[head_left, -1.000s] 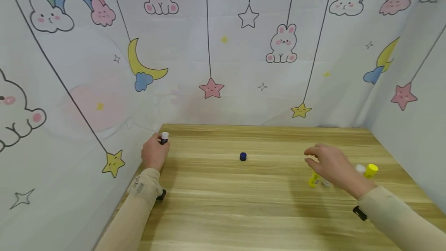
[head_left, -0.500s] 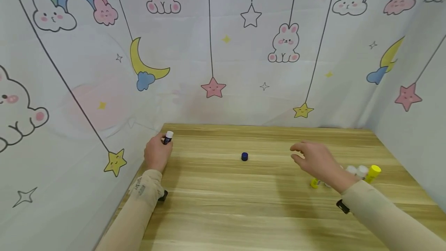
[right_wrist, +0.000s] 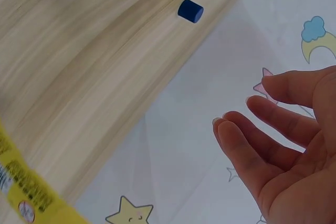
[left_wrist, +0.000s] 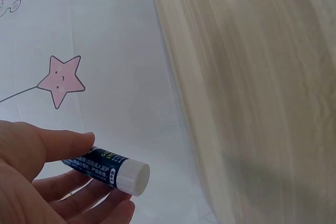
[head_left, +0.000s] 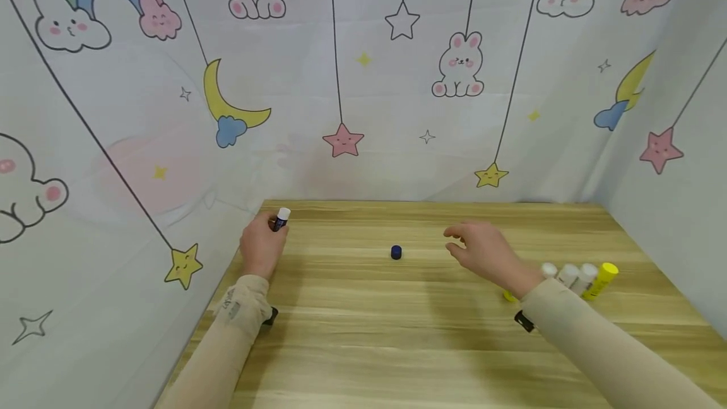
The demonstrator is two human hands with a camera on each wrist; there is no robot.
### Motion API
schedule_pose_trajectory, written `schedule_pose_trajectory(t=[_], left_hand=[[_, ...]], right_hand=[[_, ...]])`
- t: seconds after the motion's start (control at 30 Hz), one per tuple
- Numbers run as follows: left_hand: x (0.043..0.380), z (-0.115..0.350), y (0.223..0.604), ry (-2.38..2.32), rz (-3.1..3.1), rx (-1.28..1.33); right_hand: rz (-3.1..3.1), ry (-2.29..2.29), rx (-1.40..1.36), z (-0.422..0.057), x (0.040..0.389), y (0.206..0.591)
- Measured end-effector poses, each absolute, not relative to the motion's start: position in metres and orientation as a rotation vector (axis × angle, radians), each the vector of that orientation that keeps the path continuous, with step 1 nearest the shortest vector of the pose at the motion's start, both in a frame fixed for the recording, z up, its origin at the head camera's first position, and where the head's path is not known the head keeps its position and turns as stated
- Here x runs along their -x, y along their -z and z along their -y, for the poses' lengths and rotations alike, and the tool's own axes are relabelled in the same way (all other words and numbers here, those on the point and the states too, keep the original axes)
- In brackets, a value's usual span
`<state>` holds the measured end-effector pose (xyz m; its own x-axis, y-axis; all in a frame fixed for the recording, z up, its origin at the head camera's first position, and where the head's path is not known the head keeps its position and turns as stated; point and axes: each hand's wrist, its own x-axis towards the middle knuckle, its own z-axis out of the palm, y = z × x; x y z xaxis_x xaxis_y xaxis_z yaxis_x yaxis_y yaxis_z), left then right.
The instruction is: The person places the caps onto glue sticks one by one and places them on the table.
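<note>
My left hand (head_left: 263, 248) grips a dark blue glue stick (left_wrist: 102, 167) near the far left of the table. Its white end (left_wrist: 133, 177) is bare and sticks out past the thumb and fingers. On the table's middle stands a small dark blue cap (head_left: 396, 252), apart from both hands. To the right of that cap, my right hand (head_left: 483, 250) is raised over the tabletop with bent, spread fingers and holds nothing. The right wrist view shows a gap between its thumb and fingers, with the cap beyond them.
Behind my right forearm stand several glue sticks, with white tubes (head_left: 570, 274) and a yellow tube (head_left: 601, 281) among them. White cloth (head_left: 386, 175) with cartoon prints hangs along the wooden table's (head_left: 363, 346) back and sides.
My right hand has moved left, from above the glue sticks towards the blue cap. The left hand has shifted slightly right with its glue stick, which now tilts more.
</note>
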<state>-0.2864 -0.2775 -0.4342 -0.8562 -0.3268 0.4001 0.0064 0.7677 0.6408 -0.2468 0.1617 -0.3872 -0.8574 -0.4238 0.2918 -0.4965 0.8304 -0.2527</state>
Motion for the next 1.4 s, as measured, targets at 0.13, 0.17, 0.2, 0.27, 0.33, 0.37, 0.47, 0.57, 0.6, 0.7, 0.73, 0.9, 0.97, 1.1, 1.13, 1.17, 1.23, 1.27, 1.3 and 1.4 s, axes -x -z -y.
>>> schedule_pose_trajectory(t=[0.13,0.17,0.2,0.27,0.33,0.37,0.47,0.57,0.6,0.7,0.73,0.9,0.97,1.1,1.13,1.17,1.23,1.27,1.3,1.4], left_hand=[[0.283,0.273,0.429,0.883,2.463,-0.212],[0.282,0.271,0.428,0.881,2.463,-0.205],[0.281,0.27,0.427,0.877,2.46,-0.194],[0.28,0.267,0.426,0.873,2.452,-0.176],[0.279,0.264,0.425,0.864,2.446,-0.155],[0.279,0.262,0.425,0.86,2.441,-0.147],[0.279,0.258,0.424,0.853,2.439,-0.14],[0.279,0.253,0.424,0.858,2.447,-0.12],[0.279,0.251,0.424,0.86,2.451,-0.113],[0.277,0.247,0.422,0.863,2.454,-0.091],[0.277,0.245,0.422,0.859,2.455,-0.088],[0.273,0.238,0.418,0.849,2.447,-0.072],[0.272,0.235,0.416,0.847,2.443,-0.062],[0.268,0.23,0.413,0.841,2.434,-0.034],[0.267,0.229,0.412,0.847,2.432,-0.025],[0.265,0.227,0.412,0.854,2.43,-0.017],[0.263,0.224,0.411,0.86,2.426,-0.002],[0.261,0.222,0.411,0.865,2.423,0.007],[0.259,0.22,0.41,0.87,2.422,0.014],[0.255,0.215,0.408,0.863,2.419,0.034]], right_hand=[[2.799,-0.492,-0.735,-0.149,0.254,0.392],[2.803,-0.499,-0.739,-0.146,0.255,0.394],[2.808,-0.508,-0.743,-0.144,0.257,0.396],[2.819,-0.533,-0.743,-0.139,0.26,0.4],[2.835,-0.549,-0.734,-0.134,0.262,0.404],[2.842,-0.551,-0.736,-0.132,0.263,0.406],[2.866,-0.56,-0.732,-0.125,0.267,0.412],[2.885,-0.571,-0.737,-0.119,0.272,0.419],[2.892,-0.583,-0.732,-0.117,0.273,0.42],[2.905,-0.595,-0.727,-0.111,0.277,0.424],[2.91,-0.602,-0.725,-0.109,0.277,0.425],[2.924,-0.599,-0.732,-0.097,0.282,0.428],[2.923,-0.599,-0.744,-0.093,0.283,0.43],[2.92,-0.598,-0.767,-0.084,0.288,0.435],[2.924,-0.601,-0.771,-0.082,0.29,0.437],[2.925,-0.599,-0.778,-0.08,0.291,0.439],[2.928,-0.599,-0.789,-0.079,0.293,0.442],[2.929,-0.596,-0.795,-0.078,0.294,0.443],[2.928,-0.592,-0.801,-0.077,0.295,0.444],[2.912,-0.574,-0.835,-0.076,0.296,0.448]])
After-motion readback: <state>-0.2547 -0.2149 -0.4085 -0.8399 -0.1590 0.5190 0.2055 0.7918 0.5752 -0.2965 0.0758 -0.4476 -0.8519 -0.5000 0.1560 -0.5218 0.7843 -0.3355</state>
